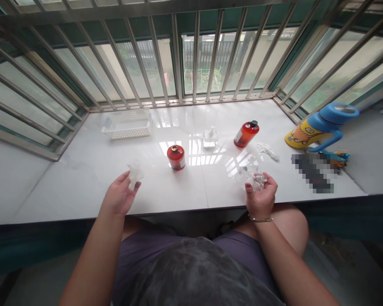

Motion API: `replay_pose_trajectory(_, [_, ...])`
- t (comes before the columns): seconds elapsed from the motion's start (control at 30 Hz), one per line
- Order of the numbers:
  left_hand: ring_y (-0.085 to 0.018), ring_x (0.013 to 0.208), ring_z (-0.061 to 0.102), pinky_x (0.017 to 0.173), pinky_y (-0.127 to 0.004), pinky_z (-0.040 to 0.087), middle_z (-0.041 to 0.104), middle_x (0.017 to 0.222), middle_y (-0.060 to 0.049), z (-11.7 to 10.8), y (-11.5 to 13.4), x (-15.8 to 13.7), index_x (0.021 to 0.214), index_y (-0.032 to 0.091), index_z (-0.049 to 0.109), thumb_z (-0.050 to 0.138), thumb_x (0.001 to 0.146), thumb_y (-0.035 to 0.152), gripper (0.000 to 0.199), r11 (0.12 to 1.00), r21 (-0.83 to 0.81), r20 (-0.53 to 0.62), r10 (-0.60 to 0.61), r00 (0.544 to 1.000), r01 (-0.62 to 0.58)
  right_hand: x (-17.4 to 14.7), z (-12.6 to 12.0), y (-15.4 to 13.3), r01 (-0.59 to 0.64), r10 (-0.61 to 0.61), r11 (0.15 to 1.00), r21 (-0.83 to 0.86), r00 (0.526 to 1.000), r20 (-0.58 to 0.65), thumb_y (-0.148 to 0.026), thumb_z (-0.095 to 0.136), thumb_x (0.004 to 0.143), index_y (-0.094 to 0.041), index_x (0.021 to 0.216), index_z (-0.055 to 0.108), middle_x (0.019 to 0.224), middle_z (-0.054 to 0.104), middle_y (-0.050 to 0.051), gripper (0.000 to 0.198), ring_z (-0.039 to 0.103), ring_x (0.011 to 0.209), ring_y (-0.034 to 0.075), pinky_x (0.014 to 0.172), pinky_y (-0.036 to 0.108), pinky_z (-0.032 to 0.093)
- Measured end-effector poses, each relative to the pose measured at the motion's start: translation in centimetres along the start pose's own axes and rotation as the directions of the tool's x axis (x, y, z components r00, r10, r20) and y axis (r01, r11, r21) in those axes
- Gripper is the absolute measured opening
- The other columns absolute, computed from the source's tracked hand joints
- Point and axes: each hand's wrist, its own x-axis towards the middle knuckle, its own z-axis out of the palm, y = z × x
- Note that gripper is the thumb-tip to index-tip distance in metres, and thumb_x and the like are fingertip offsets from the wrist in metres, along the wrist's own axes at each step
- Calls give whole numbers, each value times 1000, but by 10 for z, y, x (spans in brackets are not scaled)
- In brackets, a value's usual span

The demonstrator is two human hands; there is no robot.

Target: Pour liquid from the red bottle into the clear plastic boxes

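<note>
My left hand is closed on a crumpled white tissue, pinched between thumb and fingers above the left part of the white counter. On the right, my right hand curls around a clear bottle with a threaded neck, lying tilted across the fingers. Its outline partly blends into the shiny surface. Between the hands stands an uncapped red-orange bottle with a pale label. Farther back on the right is a similar red-orange bottle with a black cap.
A white perforated basket sits at the back left. Small clear-and-white items stand near the middle. Crumpled white material lies right of the capped bottle. A blue-and-yellow flask is at the far right, near a blurred dark object. Metal bars border the counter.
</note>
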Motion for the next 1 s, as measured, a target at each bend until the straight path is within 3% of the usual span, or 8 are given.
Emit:
replay_pose_trajectory(0.17, [-13,82,69,75,-25,62,77,104,-4,23,2,-4,95,21,76,87,73,21,24,958,-241,113,-135,984,159,0,1,3,1,-2,1000,17,1000,6,-60,87,79,-16,151,46,138,65,22,94,70,122,36,108,57,55])
replay_pose_trajectory(0.3, [-20,92,72,90,-38,63,76,107,-7,10,3,7,102,21,76,83,79,33,27,987,143,-7,74,997,-73,-1,2,3,-5,5,1000,16,1000,18,-62,87,79,-16,150,46,140,64,22,94,69,124,36,110,57,55])
replay_pose_trajectory(0.33, [-24,98,73,97,-44,61,76,109,-8,4,6,11,104,21,77,80,82,36,26,924,344,-11,183,983,-168,-1,2,2,-8,8,1000,15,1000,23,-63,87,79,-16,150,46,140,63,22,94,69,124,36,110,57,55])
replay_pose_trajectory(0.4, [-32,115,70,113,-55,52,73,122,-13,-12,14,21,106,21,79,73,87,37,25,626,708,69,399,914,-327,-1,2,1,-14,14,1000,14,999,34,-63,87,79,-16,150,46,141,63,23,95,69,124,36,111,57,55])
replay_pose_trajectory(0.47, [-38,135,61,124,-60,41,64,141,-17,-26,22,27,113,20,78,65,92,35,30,317,867,173,531,829,-384,-1,3,0,-14,13,1000,15,999,41,-63,87,80,-16,151,45,141,63,23,95,69,125,36,111,57,55])
replay_pose_trajectory(0.53, [-40,144,54,127,-60,39,59,148,-19,-34,28,30,121,18,76,59,96,37,36,197,908,194,584,788,-370,-1,3,1,-7,6,1000,17,999,44,-62,86,80,-16,151,45,142,62,23,94,69,127,37,111,57,55])
replay_pose_trajectory(0.73, [-36,142,57,124,-55,46,63,145,-17,-10,24,23,129,20,71,66,97,51,45,247,850,252,587,770,-466,-1,3,2,41,-36,996,-77,998,59,-60,86,82,-18,153,47,143,62,21,92,68,125,36,108,57,57])
replay_pose_trajectory(1.0, [-37,148,54,124,-54,46,56,159,-16,93,6,14,153,24,51,85,83,58,85,425,707,428,380,820,-566,3,9,-8,348,-279,909,-229,916,287,-59,83,87,-22,150,52,136,65,16,79,66,118,33,103,54,60])
